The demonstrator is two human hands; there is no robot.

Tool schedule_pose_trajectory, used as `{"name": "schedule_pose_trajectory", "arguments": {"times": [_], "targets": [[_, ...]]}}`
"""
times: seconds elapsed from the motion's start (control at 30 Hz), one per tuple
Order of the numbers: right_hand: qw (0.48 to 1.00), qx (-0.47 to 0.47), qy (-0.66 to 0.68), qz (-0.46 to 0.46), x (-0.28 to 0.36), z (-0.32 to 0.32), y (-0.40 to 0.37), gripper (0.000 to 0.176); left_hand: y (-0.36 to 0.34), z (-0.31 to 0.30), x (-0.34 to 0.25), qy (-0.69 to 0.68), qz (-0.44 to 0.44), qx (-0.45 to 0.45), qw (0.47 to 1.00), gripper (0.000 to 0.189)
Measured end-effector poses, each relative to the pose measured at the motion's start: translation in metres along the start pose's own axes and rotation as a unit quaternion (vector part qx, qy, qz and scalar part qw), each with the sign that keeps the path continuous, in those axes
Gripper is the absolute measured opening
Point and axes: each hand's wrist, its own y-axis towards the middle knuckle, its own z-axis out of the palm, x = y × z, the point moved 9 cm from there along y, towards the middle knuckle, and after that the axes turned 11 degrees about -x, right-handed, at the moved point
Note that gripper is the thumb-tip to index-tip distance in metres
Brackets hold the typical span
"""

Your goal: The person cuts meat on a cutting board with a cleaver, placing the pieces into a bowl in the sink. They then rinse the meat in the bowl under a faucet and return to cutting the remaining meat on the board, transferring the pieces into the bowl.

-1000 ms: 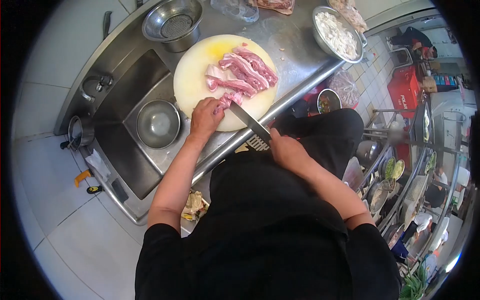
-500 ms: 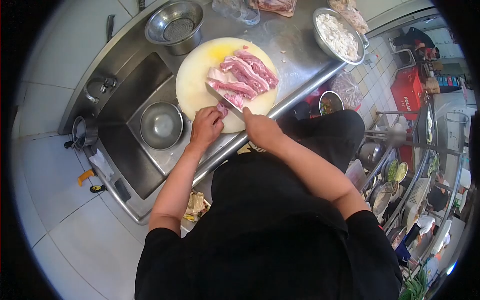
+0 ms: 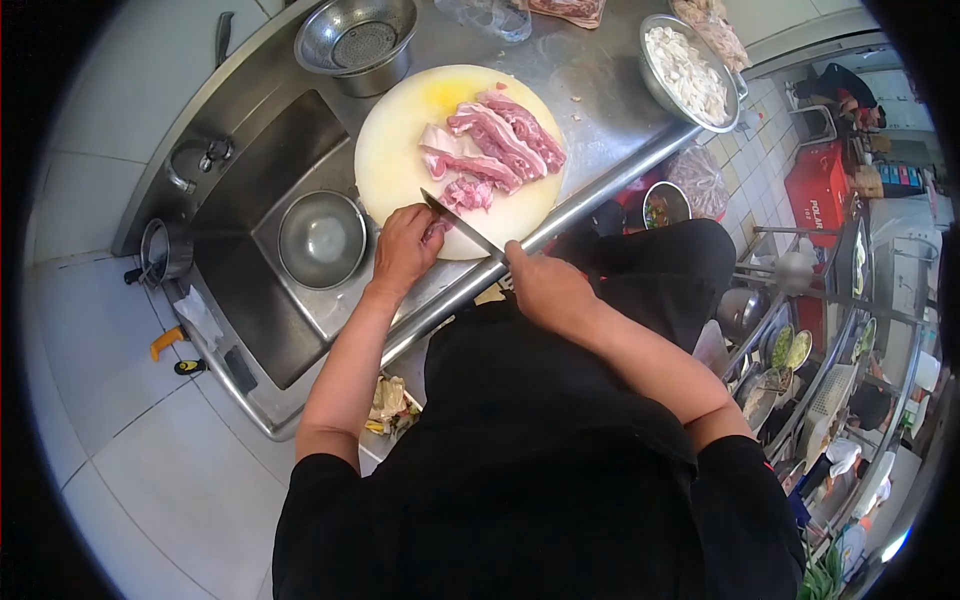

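My right hand [image 3: 548, 286] grips the handle of a knife [image 3: 466, 226], whose blade points up and left across the near part of a round white cutting board [image 3: 385, 120]. Close to the blade's tip, the fingers of my left hand [image 3: 408, 246] are curled round a small piece of pink meat [image 3: 437, 231], mostly hidden by them. Just beyond the blade lies a little heap of cut meat [image 3: 468, 194]. Farther up the board rest several long strips of raw pork belly [image 3: 505, 140], pink with white fat.
Left of the board is a sink [image 3: 270, 150] with a metal bowl [image 3: 322, 240] beside its basin. A strainer [image 3: 360, 45] stands behind. At the right, a metal bowl [image 3: 688, 78] holds white pieces. The counter's raised front edge [image 3: 590, 215] runs close to my body.
The knife has drawn back toward me, away from the cut pieces, with my right hand moving down and right. My left hand has shifted slightly left and down.
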Motion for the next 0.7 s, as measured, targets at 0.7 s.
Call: {"name": "schedule_pose_trajectory", "arguments": {"times": [0.7], "targets": [[0.995,-0.041,0.051,0.076,-0.040,0.001,-0.034,0.019,0.006,0.002,0.016,-0.013,-0.035,-0.070,0.997,0.011]]}}
